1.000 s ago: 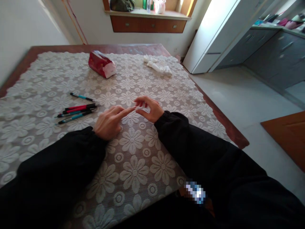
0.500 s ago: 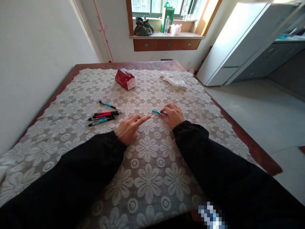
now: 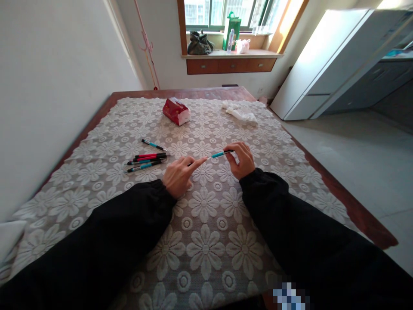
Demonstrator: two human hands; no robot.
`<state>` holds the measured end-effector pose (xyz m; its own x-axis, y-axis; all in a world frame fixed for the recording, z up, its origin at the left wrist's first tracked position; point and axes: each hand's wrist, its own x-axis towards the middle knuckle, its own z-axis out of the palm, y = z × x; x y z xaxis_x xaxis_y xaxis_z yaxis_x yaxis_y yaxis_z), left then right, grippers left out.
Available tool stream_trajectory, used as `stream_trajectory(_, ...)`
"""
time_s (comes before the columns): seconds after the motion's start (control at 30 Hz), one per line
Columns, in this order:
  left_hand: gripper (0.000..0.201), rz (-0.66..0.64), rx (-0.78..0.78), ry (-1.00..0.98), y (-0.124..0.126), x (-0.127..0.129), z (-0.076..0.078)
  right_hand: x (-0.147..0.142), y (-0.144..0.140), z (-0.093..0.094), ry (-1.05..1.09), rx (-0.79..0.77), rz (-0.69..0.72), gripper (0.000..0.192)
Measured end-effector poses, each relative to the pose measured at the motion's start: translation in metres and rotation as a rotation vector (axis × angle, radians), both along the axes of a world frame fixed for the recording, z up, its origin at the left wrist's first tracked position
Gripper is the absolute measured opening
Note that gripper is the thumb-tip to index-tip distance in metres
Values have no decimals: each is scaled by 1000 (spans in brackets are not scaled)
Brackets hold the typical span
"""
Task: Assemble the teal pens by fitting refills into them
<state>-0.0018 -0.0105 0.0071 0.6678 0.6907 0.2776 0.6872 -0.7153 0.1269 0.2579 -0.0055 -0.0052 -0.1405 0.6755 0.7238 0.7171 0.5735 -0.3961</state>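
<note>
My right hand (image 3: 241, 160) pinches the dark end of a blue pen (image 3: 218, 154), whose other end points left at my left hand. My left hand (image 3: 180, 174) has its index finger stretched along toward that end, with the other fingers curled. A small dark piece (image 3: 191, 163) shows between its fingers, too little of it to name. Near the fingertip there is a tiny white bit that may be the pen's end. Left of my left hand lie several pens: a red pen (image 3: 150, 156), a blue pen (image 3: 144, 166) and another blue pen (image 3: 153, 144) set apart.
A lace tablecloth (image 3: 206, 245) covers the wooden table (image 3: 222, 92). A red tissue pack (image 3: 176, 111) and a crumpled white plastic bag (image 3: 241, 114) lie toward the far edge. Beyond are a windowsill with bags and a white fridge (image 3: 318, 60).
My right hand has lifted and turned, raising the blue pen slightly off the cloth. My left index finger stays by the pen's left end. The whole view has shifted a little.
</note>
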Motion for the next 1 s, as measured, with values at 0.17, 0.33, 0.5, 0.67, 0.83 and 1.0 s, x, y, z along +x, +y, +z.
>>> stream_trajectory(0.17,89,3,-4,15,0,0,0,-2,0,0,-16,-35,27,13)
stream_trajectory(0.33,88,17,-8,-7,3,-1,-4,-2,2,-2,-26,-65,155,15)
stream_trajectory(0.5,69,-82,-115,-291,6,0,-9,-2,3,-2,-76,-99,245,16)
stream_trajectory(0.67,38,-48,-233,-516,9,1,-14,-4,2,-4,-113,-71,345,17)
stream_trajectory(0.83,24,-96,-248,-530,9,0,-15,-4,2,-5,-118,-90,335,18)
stream_trajectory(1.0,20,-131,-194,-525,9,0,-17,-1,3,-8,-243,-76,333,22)
